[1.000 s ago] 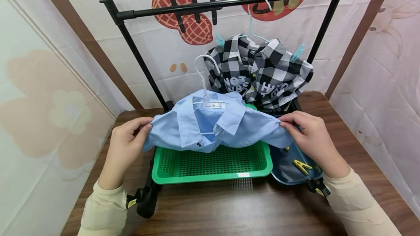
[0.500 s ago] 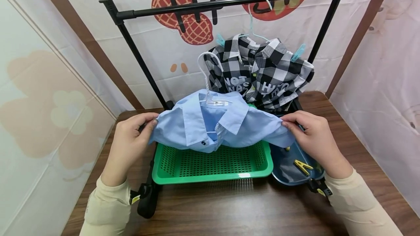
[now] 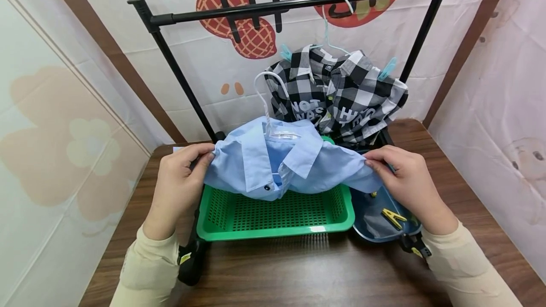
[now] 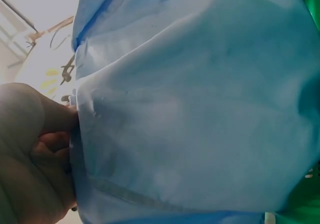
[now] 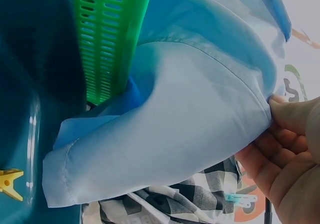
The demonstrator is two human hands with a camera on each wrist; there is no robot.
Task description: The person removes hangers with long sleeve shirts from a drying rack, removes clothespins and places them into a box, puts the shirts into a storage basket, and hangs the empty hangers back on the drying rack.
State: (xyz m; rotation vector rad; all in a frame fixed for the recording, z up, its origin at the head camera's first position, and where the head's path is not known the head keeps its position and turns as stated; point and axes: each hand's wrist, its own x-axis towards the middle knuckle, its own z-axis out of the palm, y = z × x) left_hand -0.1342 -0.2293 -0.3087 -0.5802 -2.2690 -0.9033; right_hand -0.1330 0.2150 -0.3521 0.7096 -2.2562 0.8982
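A light blue collared shirt (image 3: pixel 307 174) is stretched sideways between both hands, over a green basket (image 3: pixel 277 234). A white hanger (image 3: pixel 265 103) sits inside it, its hook rising out of the collar. My left hand (image 3: pixel 179 179) pinches the shirt's left shoulder between thumb and fingers. At the opposite shoulder my right hand (image 3: pixel 401 174) pinches the cloth the same way. In the right wrist view a short sleeve (image 5: pixel 115 159) hangs down from the right hand (image 5: pixel 290 154). Blue cloth fills most of the left wrist view, beside the left hand (image 4: pixel 35 154).
Behind stands a black rack (image 3: pixel 256 9). From its bar hangs a black-and-white checked shirt (image 3: pixel 362 84) on a pale blue hanger, with light blue clips (image 3: pixel 387 69) at its shoulders. A dark blue tray (image 3: pixel 371 231) holding yellow clips (image 3: pixel 393 218) sits right of the basket.
My left hand has moved to the right, toward the collar, with the shirt's left shoulder still pinched. The cloth on that side has shifted inward. My right hand has stayed nearly in place.
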